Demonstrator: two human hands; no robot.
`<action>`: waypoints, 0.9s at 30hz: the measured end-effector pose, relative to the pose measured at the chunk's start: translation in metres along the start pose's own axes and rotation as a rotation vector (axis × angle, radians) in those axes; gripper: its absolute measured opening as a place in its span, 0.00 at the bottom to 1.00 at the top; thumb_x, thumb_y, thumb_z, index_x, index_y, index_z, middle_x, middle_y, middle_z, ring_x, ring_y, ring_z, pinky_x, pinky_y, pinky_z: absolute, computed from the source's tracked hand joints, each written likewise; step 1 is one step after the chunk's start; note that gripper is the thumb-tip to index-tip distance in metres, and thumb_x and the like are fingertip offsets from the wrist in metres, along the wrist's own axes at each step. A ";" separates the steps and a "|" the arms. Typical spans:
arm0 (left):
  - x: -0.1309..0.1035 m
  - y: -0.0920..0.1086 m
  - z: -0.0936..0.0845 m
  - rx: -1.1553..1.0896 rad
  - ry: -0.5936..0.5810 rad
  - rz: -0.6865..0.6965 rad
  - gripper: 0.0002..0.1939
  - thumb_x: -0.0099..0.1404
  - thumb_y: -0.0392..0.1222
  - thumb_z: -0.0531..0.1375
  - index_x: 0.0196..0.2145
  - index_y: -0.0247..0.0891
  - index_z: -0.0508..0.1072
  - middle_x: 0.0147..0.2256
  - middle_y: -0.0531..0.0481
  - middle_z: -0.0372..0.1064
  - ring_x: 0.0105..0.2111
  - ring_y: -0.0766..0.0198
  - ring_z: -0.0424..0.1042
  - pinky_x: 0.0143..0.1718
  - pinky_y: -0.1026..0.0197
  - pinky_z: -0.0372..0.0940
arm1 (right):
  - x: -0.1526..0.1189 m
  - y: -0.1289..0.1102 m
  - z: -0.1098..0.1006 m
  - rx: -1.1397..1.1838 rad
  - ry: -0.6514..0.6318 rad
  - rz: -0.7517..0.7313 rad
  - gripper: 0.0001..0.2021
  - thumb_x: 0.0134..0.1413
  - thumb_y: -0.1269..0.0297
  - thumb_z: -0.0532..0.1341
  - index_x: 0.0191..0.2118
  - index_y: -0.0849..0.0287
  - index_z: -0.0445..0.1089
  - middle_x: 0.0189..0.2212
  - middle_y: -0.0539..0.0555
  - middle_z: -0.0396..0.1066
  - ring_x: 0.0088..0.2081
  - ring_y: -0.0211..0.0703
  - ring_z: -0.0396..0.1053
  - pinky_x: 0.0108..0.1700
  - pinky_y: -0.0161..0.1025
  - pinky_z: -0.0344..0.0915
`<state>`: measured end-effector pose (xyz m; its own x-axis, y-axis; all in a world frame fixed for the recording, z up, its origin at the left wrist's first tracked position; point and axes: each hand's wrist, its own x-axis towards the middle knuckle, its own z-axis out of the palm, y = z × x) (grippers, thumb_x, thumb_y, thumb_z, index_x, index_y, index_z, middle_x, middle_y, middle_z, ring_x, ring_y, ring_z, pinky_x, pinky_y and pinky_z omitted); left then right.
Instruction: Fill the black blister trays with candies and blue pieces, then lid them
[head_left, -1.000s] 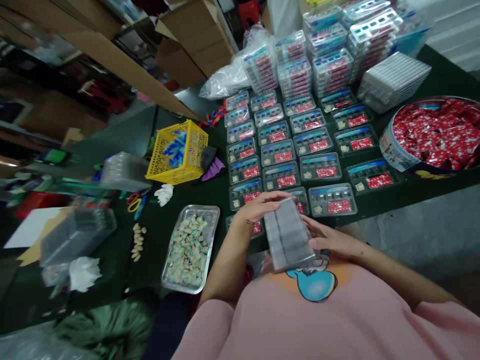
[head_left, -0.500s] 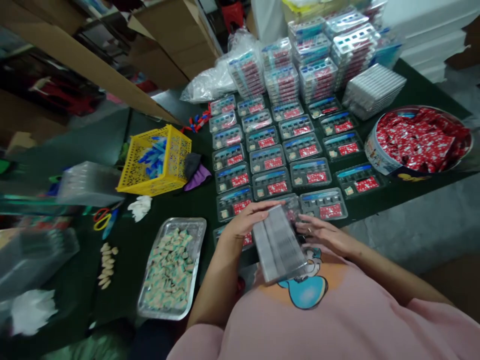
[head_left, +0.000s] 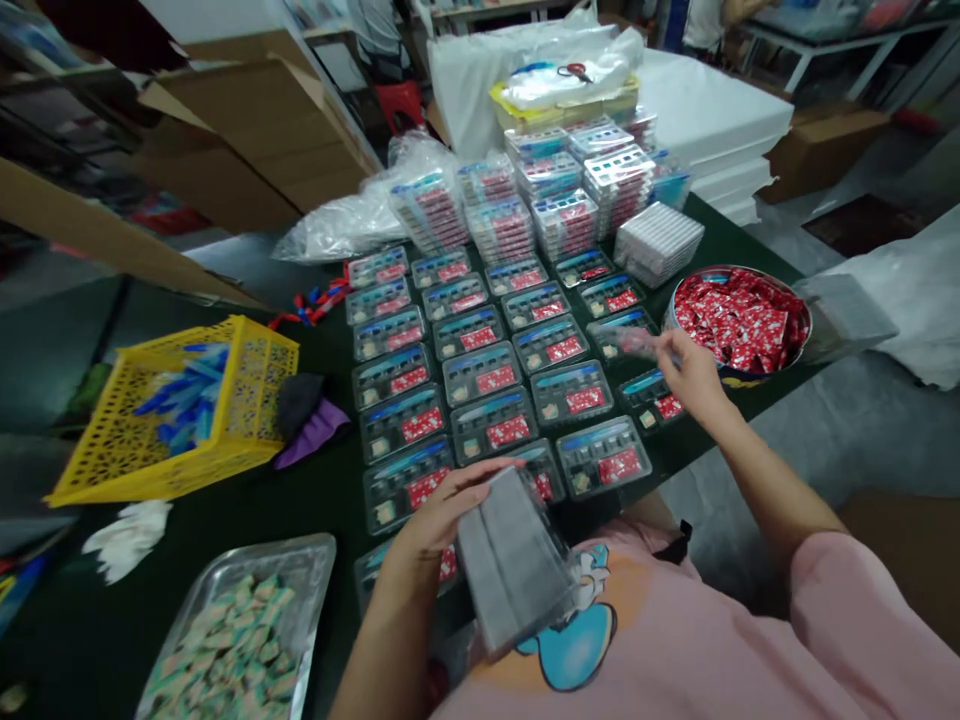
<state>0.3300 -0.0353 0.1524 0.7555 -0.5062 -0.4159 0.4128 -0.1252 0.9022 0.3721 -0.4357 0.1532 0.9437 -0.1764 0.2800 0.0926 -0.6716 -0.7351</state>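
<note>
My left hand is wrapped round a stack of clear plastic lids, held against my body at the front edge of the table. Out to the right, my right hand pinches a thin clear lid above a filled tray in the right-hand column. Rows of clear trays lie before me, each with a blue pen, a small pale block and a red patterned packet. Just beyond my right hand is a round tin heaped with red packets.
A yellow basket of blue pens and a metal tray of small blocks are at the left. Stacked filled trays and a silvery stack stand at the back. Plastic sheets lie right of the tin.
My right hand has left the lid stack and reached out right over the trays with a clear lid. My left hand still holds the stack. The view has turned to the right.
</note>
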 end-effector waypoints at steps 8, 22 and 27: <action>0.014 -0.001 -0.012 0.015 0.039 -0.028 0.24 0.56 0.54 0.65 0.49 0.42 0.79 0.53 0.41 0.73 0.54 0.42 0.70 0.57 0.47 0.61 | 0.160 0.058 0.064 -0.116 -0.019 -0.245 0.24 0.61 0.72 0.46 0.57 0.63 0.70 0.55 0.55 0.72 0.57 0.47 0.68 0.62 0.44 0.59; 0.025 0.001 -0.028 0.064 0.036 -0.048 0.23 0.59 0.55 0.62 0.51 0.47 0.78 0.55 0.44 0.72 0.58 0.44 0.67 0.63 0.43 0.54 | 0.265 0.097 0.146 -0.398 -0.342 -0.453 0.20 0.64 0.77 0.49 0.57 0.61 0.70 0.62 0.62 0.64 0.67 0.51 0.52 0.68 0.58 0.35; 0.029 -0.001 -0.029 0.054 0.033 -0.061 0.23 0.60 0.55 0.63 0.51 0.46 0.78 0.55 0.43 0.72 0.58 0.43 0.66 0.63 0.42 0.54 | 0.267 0.111 0.152 -0.492 -0.394 -0.451 0.20 0.67 0.71 0.50 0.61 0.59 0.66 0.63 0.64 0.62 0.66 0.53 0.53 0.66 0.62 0.38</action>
<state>0.3664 -0.0256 0.1363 0.7464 -0.4680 -0.4731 0.4310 -0.2017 0.8795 0.6823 -0.4477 0.0521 0.9000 0.3972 0.1794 0.4300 -0.8763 -0.2172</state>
